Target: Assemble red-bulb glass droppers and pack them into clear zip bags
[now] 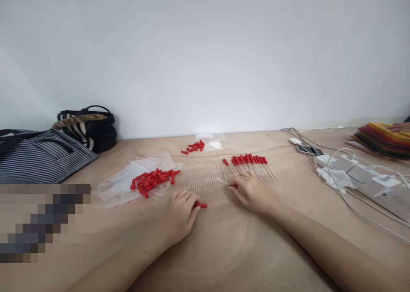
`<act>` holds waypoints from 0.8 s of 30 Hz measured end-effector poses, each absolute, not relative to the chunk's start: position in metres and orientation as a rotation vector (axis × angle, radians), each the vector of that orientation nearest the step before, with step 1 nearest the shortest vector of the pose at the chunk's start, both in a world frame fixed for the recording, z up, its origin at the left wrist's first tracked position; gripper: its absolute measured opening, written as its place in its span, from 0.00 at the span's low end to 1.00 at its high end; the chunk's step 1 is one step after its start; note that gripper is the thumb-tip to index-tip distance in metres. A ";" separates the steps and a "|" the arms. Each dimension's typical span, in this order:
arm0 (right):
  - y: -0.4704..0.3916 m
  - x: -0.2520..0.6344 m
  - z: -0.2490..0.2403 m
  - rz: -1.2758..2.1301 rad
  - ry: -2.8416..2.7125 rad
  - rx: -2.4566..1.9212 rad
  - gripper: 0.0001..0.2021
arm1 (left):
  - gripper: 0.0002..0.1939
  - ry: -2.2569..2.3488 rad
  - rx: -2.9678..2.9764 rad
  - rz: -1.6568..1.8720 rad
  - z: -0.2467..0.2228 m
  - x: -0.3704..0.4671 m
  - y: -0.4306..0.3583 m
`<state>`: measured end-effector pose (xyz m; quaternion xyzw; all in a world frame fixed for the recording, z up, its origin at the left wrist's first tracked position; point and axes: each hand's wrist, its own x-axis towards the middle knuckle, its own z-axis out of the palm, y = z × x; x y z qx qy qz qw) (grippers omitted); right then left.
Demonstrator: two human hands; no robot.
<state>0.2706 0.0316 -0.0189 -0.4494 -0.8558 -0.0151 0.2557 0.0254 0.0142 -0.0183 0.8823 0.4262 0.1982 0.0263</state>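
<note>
Pale, bare wall [211, 61] rises behind a light brown wooden worktop [221, 258]. Both forearms reach in from the near edge and slant inward, the left from the lower left, the right from the lower right. The left hand [184, 204] rests low, near the middle of the worktop, back upward and knuckles bent, its fingers closed around a red rubber bulb [202, 205] whose end sticks out toward the right. The right hand [254, 193] lies a little farther away, wrist nearly level, thumb and forefinger pinching a thin clear tube [222, 181] that points left. Between and beyond the hands lies a row of clear tubes [201, 175], side by side. Left of it, a pile of red bulbs [150, 181] sits on flat plastic bags [118, 183]; right of it, finished droppers [251, 160] with red tops fan out just past the right hand. Near the wall are a smaller group of red bulbs [195, 146] and a clear packet [213, 143]. A striped bag [48, 155] and a black bag [101, 131] stand at the left; white chargers [361, 176], cables [339, 191] and a colourful stack of sheets [381, 140] lie at the right.
</note>
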 end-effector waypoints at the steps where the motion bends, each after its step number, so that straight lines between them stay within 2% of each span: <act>1: 0.028 0.270 -0.020 -0.040 -2.342 -1.187 0.06 | 0.07 1.293 2.683 0.613 -0.020 0.029 0.011; 10: 0.021 0.258 -0.030 0.256 -2.252 -1.068 0.02 | 0.06 1.201 2.393 0.816 -0.024 0.038 0.016; 18: 0.009 0.245 -0.032 0.313 -2.254 -0.961 0.03 | 0.06 1.189 2.008 1.019 -0.039 0.032 0.020; 24: 0.007 0.245 -0.031 0.301 -2.288 -0.926 0.06 | 0.09 1.180 1.915 1.024 -0.044 0.031 0.022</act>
